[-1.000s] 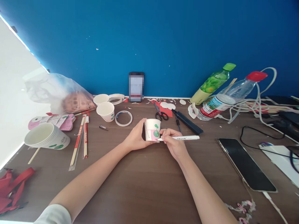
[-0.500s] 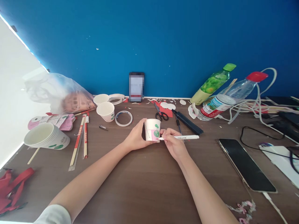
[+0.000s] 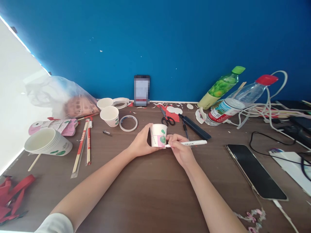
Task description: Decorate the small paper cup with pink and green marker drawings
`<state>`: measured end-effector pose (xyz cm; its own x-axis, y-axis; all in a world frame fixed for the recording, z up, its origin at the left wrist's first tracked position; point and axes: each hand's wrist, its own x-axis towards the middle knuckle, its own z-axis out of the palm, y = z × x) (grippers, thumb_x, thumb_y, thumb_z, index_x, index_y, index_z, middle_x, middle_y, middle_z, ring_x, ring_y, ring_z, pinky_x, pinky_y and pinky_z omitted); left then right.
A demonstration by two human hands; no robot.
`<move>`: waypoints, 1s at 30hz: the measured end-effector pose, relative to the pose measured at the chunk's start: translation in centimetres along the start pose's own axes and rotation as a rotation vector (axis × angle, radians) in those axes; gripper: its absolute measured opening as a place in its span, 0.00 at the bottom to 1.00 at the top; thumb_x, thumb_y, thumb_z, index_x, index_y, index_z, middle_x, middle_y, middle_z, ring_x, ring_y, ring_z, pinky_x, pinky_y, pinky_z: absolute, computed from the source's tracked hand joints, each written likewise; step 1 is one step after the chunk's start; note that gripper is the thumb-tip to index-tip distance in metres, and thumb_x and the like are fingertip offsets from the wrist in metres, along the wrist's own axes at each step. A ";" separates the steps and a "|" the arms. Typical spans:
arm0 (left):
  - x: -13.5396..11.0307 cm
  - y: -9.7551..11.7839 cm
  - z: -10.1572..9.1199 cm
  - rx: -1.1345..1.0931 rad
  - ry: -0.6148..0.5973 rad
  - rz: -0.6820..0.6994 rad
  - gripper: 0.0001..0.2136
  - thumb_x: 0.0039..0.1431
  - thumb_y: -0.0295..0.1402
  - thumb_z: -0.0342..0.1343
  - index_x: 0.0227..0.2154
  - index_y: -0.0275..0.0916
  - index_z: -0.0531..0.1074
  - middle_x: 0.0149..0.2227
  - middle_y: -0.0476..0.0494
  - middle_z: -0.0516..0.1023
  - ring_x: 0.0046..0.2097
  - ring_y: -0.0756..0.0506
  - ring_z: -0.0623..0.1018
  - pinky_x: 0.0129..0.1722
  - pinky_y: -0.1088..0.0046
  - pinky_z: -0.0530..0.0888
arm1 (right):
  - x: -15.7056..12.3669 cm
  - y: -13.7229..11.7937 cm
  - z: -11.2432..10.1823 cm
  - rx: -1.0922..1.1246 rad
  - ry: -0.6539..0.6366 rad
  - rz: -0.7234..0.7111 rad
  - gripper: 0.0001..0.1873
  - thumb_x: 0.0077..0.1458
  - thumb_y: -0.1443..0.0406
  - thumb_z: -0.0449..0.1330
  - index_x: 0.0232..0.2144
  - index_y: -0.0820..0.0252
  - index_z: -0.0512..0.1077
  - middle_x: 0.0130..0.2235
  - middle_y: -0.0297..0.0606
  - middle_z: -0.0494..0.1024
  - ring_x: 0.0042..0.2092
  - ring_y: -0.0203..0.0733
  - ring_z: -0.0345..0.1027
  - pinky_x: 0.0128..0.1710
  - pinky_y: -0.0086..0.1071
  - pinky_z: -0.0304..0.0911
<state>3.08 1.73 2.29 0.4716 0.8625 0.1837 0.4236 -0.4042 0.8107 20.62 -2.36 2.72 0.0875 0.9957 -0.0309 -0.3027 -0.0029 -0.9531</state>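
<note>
A small white paper cup (image 3: 158, 135) with a green and pink print stands upright on the brown table (image 3: 150, 191), at its middle. My left hand (image 3: 142, 142) is wrapped round the cup's left side and holds it. My right hand (image 3: 179, 149) pinches a white pen (image 3: 188, 143) that lies almost level, its tip touching the cup's lower right side near the pink patch. Both forearms reach in from the bottom edge.
Black scissors (image 3: 167, 119), a tape ring (image 3: 128, 123), two more paper cups (image 3: 109, 115) and a stack of cups on its side (image 3: 47, 145) lie behind and left. Chopsticks (image 3: 84, 145), a plastic bag (image 3: 63, 97), two bottles (image 3: 228, 106), cables and a dark phone (image 3: 256, 171) crowd the right.
Almost nothing differs; the pen has shifted very slightly against the cup while both hands stay where they were.
</note>
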 end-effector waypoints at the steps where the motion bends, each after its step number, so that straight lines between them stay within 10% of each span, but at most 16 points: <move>1: 0.0 -0.1 0.0 0.001 -0.001 0.010 0.45 0.42 0.43 0.70 0.61 0.41 0.51 0.64 0.34 0.61 0.63 0.34 0.65 0.61 0.53 0.66 | 0.0 0.0 0.0 0.012 0.000 0.009 0.11 0.33 0.70 0.60 0.09 0.57 0.62 0.20 0.32 0.66 0.29 0.38 0.60 0.30 0.33 0.53; 30: -0.3 -1.2 0.5 0.025 0.015 0.270 0.42 0.46 0.35 0.68 0.61 0.43 0.51 0.63 0.34 0.61 0.64 0.34 0.64 0.62 0.53 0.65 | -0.3 1.2 -0.3 -0.216 0.225 -0.231 0.22 0.48 0.55 0.66 0.14 0.56 0.60 0.17 0.30 0.67 0.24 0.36 0.62 0.30 0.34 0.60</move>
<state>2.83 1.82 1.02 0.5583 0.7271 0.3995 0.3033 -0.6271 0.7175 20.54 -2.68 1.45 0.3436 0.9271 0.1496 -0.0455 0.1756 -0.9834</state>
